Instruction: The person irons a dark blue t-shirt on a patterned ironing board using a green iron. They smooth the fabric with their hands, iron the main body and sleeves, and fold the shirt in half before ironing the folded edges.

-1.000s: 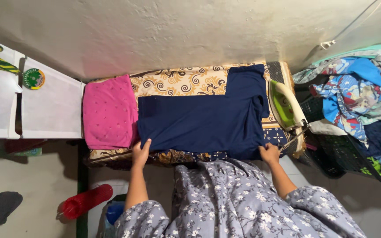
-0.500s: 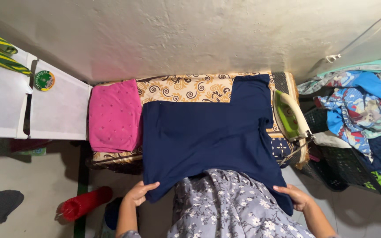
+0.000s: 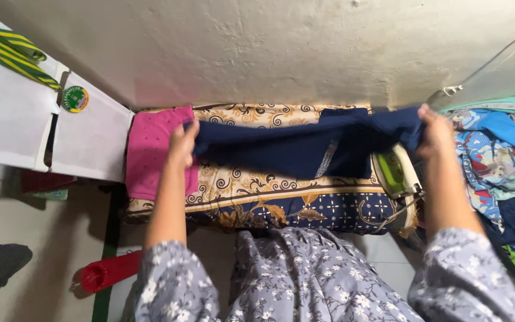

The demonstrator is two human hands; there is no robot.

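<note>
I have lifted the navy shirt (image 3: 305,146) from my lap side and carried its edge over to the wall side. My left hand (image 3: 181,145) and right hand (image 3: 433,132) each grasp one end above the patterned counter (image 3: 281,197), so it is now folded in half beside the iron (image 3: 396,173).

A navy blue garment (image 3: 296,149) hangs stretched, folded lengthwise, above the patterned ironing surface (image 3: 269,194).
</note>
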